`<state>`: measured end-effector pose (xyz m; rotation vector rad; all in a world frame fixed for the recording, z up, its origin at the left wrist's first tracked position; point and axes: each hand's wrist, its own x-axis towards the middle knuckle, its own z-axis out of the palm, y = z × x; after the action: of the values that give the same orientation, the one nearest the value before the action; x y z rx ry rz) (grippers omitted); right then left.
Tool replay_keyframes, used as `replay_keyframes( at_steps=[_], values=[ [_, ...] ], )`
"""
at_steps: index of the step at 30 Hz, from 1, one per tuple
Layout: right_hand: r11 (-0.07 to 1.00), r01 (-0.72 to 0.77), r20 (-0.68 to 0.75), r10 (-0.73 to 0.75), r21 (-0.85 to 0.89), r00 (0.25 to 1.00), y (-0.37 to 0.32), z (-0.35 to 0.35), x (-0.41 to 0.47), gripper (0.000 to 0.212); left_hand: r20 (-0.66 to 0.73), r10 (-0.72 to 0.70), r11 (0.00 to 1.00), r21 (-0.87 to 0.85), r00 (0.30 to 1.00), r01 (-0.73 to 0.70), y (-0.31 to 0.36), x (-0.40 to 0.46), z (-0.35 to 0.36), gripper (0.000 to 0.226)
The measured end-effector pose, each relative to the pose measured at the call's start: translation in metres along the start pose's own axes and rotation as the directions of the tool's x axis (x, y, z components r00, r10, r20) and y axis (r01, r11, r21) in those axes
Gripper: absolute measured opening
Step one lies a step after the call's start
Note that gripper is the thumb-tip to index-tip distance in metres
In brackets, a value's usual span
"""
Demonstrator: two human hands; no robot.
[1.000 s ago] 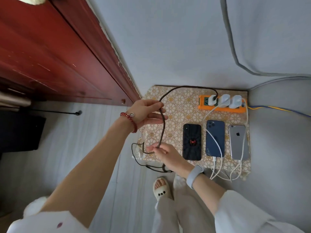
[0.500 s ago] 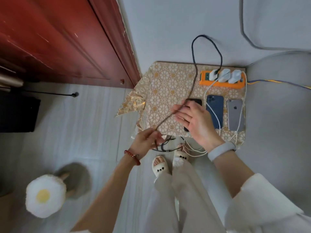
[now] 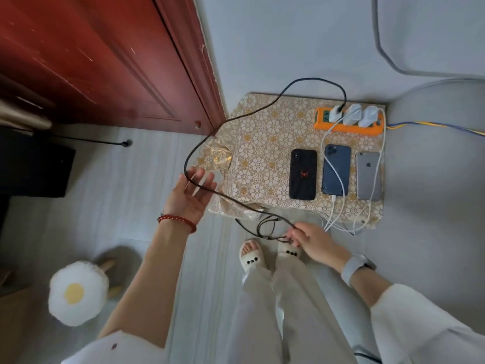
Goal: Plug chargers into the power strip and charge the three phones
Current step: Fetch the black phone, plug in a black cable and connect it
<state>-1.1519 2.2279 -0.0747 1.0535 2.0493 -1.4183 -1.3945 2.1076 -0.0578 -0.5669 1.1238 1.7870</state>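
A thin black cable [image 3: 265, 107] drapes over the spread left hand [image 3: 193, 191] to the right hand [image 3: 311, 239], pinching its coil.

Left hand [image 3: 193, 194] open, palm up, fingers spread; right hand [image 3: 312, 239] lower, fingertips pinched together.

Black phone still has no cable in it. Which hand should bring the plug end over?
Right. The right hand pinches the black cable by its coiled loose end, just below the black phone. The left hand is open, only propping the cable's loop farther away.
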Motion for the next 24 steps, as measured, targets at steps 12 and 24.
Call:
replay_keyframes(
  at_steps=[12,24],
  values=[
    [0.972,0.195,0.032,-0.201,0.13,0.979,-0.045,-0.02,0.001,0.021,-0.044,0.131,0.932,0.346,0.99,-0.108,-0.035,-0.017,0.032,0.019],
    [0.959,0.261,-0.133,-0.247,0.108,0.96,-0.055,-0.016,0.011,0.021,-0.002,-0.003,0.991,0.137,1.0,0.004,-0.051,-0.017,0.042,0.03]
  ],
)
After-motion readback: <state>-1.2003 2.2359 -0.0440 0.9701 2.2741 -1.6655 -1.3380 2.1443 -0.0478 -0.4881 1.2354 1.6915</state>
